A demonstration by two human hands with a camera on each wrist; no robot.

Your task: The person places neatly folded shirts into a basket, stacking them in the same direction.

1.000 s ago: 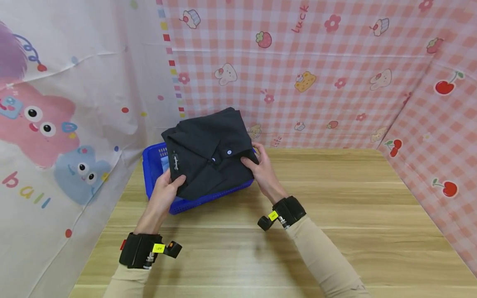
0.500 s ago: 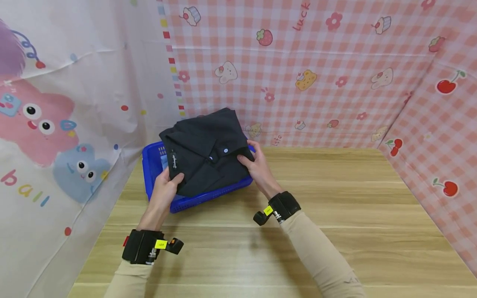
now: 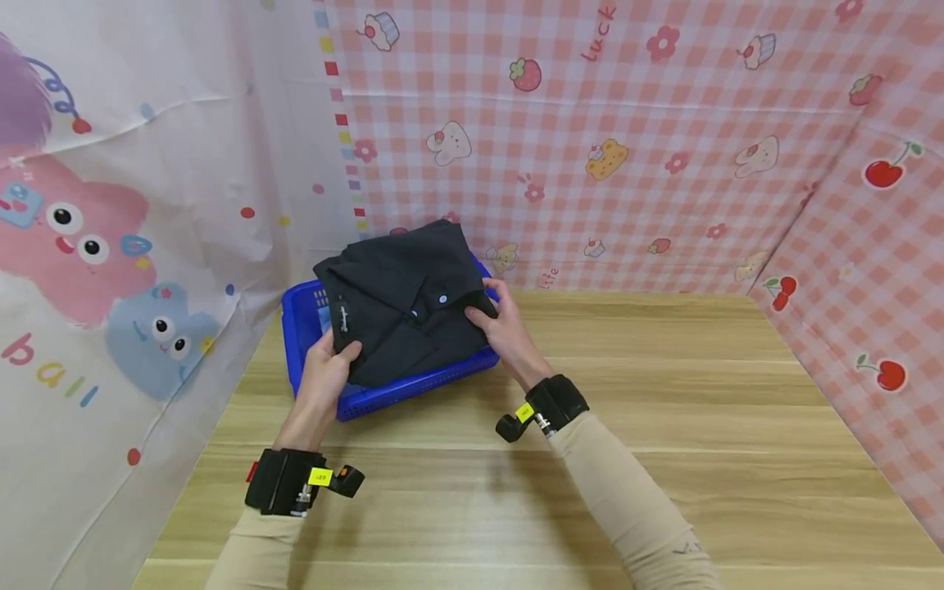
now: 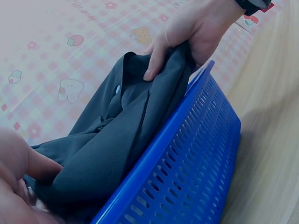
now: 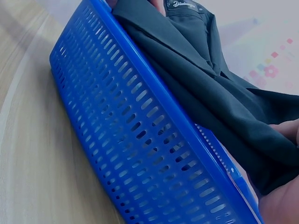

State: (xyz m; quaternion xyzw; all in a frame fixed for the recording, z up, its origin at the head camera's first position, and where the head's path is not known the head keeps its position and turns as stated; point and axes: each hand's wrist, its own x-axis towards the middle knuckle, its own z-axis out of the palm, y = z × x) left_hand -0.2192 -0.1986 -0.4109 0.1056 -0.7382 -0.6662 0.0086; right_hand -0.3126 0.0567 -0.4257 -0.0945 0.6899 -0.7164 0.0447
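Observation:
A folded dark shirt (image 3: pixel 401 287) with pale buttons and a lettered neck label lies over the blue plastic basket (image 3: pixel 413 393). My left hand (image 3: pixel 322 377) pinches its near left edge beside the label, thumb on top. At the opposite side, my right hand (image 3: pixel 510 332) grips the right edge, its thumb also on the cloth. In the left wrist view the shirt (image 4: pixel 107 144) hangs just inside the slotted basket wall (image 4: pixel 177 168). The right wrist view has the shirt (image 5: pixel 224 107) sloping across the basket rim. Fingers under the cloth are mostly hidden.
Light blue cloth (image 3: pixel 324 318) shows inside the basket at its left end. The basket stands on a wood-grain table (image 3: pixel 664 426), near the pink checked backdrop (image 3: pixel 560 123) and the white printed sheet (image 3: pixel 243 147) on the left.
Both hands have lowered the shirt slightly and shifted it a little left over the basket. More of the basket's right rim now shows. Both hands keep their hold.

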